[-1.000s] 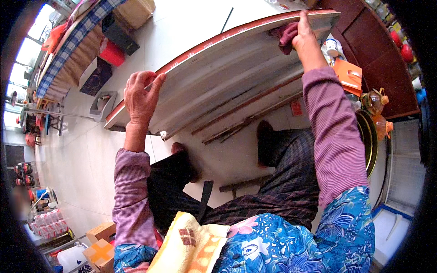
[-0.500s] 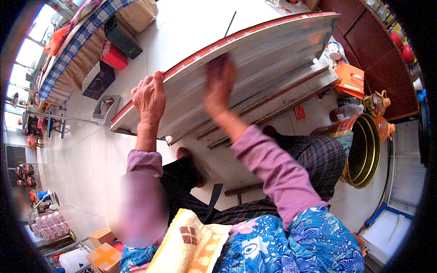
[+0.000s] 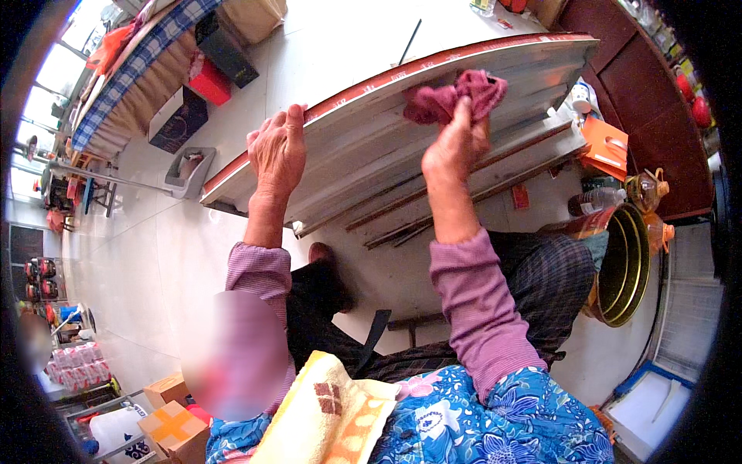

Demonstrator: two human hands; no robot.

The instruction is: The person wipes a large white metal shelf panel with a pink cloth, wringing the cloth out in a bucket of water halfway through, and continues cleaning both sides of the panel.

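Note:
A long grey panel (image 3: 363, 147) with a red-and-white edge stands tilted in front of me, its ribbed inner face toward me. My left hand (image 3: 278, 155) is closed over its upper edge on the left side, fingers hooked behind. In my right hand (image 3: 456, 151) a crumpled maroon cloth (image 3: 456, 97) is pinched, lying against the panel's face close under the upper edge, right of middle. A yellow towel (image 3: 317, 410) lies over my blue flowered apron (image 3: 433, 421).
A large gold tin (image 3: 622, 267) stands by my right knee, with oil bottles (image 3: 645, 189) and an orange paper bag (image 3: 605, 147) beyond. A grey dustpan (image 3: 189, 172) lies left of the panel. Boxes (image 3: 178, 120) line the cloth-draped bed at far left. Cartons (image 3: 174, 429) sit at lower left.
My right hand has moved right and up along the panel with the cloth, which was blurred by motion before. The left hand keeps its hold on the edge; the whole view has shifted slightly.

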